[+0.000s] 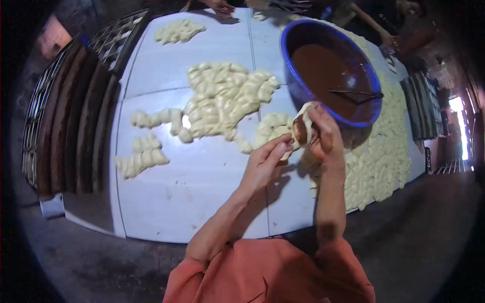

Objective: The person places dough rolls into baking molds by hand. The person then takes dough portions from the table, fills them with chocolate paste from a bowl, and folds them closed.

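Over the table's middle, my right hand (326,132) has its fingers curled round a flattened piece of pale dough (306,112) with a glossy brown filling (300,130) on it. My left hand (268,155) is beside it, thumb and fingertips pinched together; whether anything small is between them cannot be made out. Just beyond the hands lies a small group of dough pieces (272,126). To the right of them stands a large blue tub (374,76) of smooth brown paste (321,68), with a thin dark utensil (356,95) resting in it.
Dough pieces (222,101) cluster on the white tiled table (177,202), with smaller groups left (142,156) and far left (179,31). Many more (381,161) cover its right side. Dark racks (73,116) line the left edge. Other people's hands (220,7) work at the far side.
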`<state>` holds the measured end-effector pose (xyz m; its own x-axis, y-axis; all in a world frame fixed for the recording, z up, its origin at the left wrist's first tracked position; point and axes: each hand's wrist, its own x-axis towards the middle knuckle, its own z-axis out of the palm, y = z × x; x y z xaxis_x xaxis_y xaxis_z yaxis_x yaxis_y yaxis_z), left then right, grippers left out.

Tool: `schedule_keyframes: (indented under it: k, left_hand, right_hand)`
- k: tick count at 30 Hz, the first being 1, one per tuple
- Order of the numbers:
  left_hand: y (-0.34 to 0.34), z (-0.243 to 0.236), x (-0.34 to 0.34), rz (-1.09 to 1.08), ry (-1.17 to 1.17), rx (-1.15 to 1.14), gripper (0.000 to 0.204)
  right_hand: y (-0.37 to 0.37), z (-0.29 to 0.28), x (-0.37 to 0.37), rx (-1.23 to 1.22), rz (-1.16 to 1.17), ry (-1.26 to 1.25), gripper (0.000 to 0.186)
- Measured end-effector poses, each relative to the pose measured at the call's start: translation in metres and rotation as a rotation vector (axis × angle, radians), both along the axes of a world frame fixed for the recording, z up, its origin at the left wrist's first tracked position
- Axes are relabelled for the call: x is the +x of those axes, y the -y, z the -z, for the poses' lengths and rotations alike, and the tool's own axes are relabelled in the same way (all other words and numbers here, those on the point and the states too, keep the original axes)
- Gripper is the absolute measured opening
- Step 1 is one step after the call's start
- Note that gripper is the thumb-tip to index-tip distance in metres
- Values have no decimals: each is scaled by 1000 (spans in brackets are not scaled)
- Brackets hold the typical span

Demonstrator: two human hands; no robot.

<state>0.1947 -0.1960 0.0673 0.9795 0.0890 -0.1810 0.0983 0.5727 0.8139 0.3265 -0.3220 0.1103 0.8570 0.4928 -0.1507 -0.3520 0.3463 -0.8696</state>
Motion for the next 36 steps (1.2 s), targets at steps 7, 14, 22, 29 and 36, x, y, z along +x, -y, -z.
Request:
schedule_keyframes:
  k: [7, 14, 22, 29, 36]
  left_hand:
    - [-44, 38, -62, -216, -99, -159, 28]
    - [-80, 39, -100, -552, -268, -44, 24]
    - [-97, 23, -118, -597, -175, 210, 33]
    - [-147, 5, -123, -176, -302, 159, 35]
    - [-145, 21, -134, -118, -286, 126, 31]
  right_hand:
    - [-45, 25, -92, 36, -113, -264, 18]
    - [-89, 62, -155, -454, -87, 623, 55]
    - [-123, 65, -180, -583, 87, 912, 14]
    - [-122, 41, -179, -285, -290, 72, 22]
    - [-114, 61, -187, -434, -274, 418, 21]
